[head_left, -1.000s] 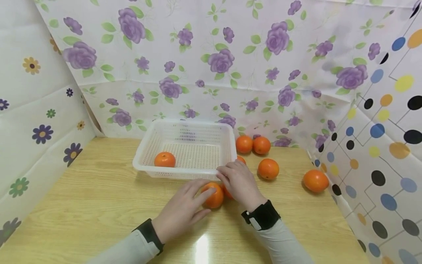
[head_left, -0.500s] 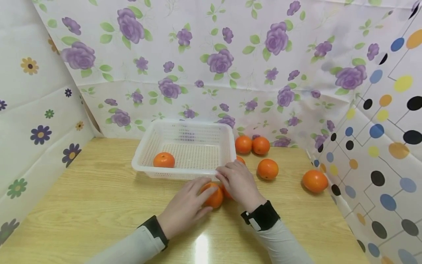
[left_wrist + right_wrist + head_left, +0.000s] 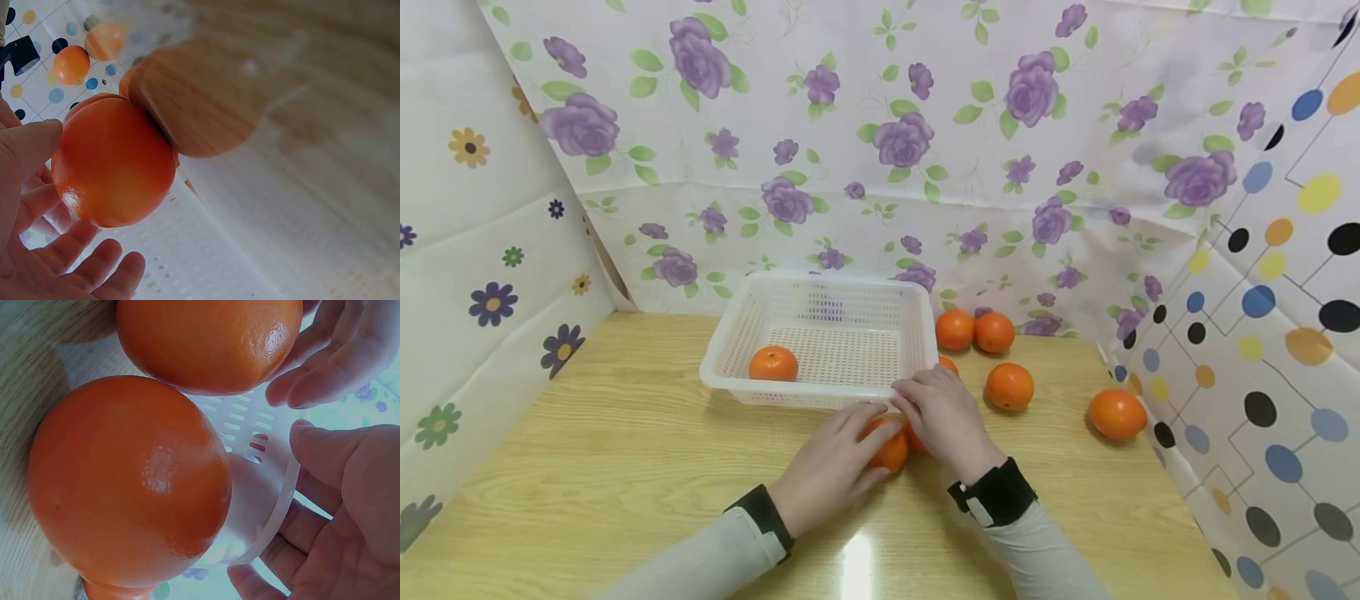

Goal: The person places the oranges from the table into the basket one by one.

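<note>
A white plastic basket (image 3: 808, 392) stands on the wooden table, with one orange (image 3: 772, 363) inside at its front left. My right hand (image 3: 946, 421) holds the basket's front right corner, thumb and fingers about the rim. In front of the basket, my left hand (image 3: 831, 465) has its thumb and fingers round an orange (image 3: 892, 452), which sits on the table. In the left wrist view, the thumb lies against this orange (image 3: 112, 162). Another orange (image 3: 128, 481) sits beside it, below my right hand and largely covered by it in the head view.
Right of the basket are several more oranges: two by the back cloth (image 3: 955, 330), one (image 3: 1010, 387) nearer, and one partly behind my right hand (image 3: 949, 364). A further orange (image 3: 1117, 414) lies by the dotted right wall. Patterned cloths enclose the table's back and sides.
My left hand has moved slightly right and closed in round the orange in front of the basket. My right hand stays on the basket corner; basket and other oranges have not moved.
</note>
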Available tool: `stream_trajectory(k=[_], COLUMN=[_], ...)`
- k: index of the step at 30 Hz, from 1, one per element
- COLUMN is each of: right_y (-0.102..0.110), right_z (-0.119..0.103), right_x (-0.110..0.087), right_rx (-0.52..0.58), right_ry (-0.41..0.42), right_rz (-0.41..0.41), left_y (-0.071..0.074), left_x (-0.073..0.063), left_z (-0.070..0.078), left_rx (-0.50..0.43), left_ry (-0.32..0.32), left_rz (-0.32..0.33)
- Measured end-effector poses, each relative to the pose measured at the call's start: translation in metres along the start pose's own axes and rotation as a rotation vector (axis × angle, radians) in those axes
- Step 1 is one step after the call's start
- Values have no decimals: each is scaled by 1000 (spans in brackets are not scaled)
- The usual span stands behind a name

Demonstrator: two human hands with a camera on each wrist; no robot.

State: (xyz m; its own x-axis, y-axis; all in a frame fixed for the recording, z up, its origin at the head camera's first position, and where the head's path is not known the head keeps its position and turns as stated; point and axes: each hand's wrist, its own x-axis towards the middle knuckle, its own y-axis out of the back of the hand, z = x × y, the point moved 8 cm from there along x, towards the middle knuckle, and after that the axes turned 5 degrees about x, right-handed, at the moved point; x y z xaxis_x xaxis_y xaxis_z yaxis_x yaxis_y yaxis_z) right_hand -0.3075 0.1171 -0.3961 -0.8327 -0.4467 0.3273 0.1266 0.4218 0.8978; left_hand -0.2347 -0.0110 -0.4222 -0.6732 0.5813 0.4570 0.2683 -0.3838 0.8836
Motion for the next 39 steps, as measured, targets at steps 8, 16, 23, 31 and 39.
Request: stream_trajectory(k=[8, 16, 23, 31, 39], right_y=[-2, -2, 0, 1, 0], right_z=[1, 0, -1, -2, -1], right_x=[0, 0, 0, -1, -1], right_rx=[7, 4, -1, 2, 5], right_ry=[-11, -13, 7, 28, 26], right_rz=[-6, -8, 10, 23, 20], left_y=[-2, -7, -10, -15, -18], left_x=[2, 4, 4, 6, 5], left_z=[-2, -3, -3, -3, -5], left_rx=[-5, 2, -9, -18, -37], left_ry=[3, -11, 4, 5, 15], left_rz=[-14, -18, -70, -112, -132])
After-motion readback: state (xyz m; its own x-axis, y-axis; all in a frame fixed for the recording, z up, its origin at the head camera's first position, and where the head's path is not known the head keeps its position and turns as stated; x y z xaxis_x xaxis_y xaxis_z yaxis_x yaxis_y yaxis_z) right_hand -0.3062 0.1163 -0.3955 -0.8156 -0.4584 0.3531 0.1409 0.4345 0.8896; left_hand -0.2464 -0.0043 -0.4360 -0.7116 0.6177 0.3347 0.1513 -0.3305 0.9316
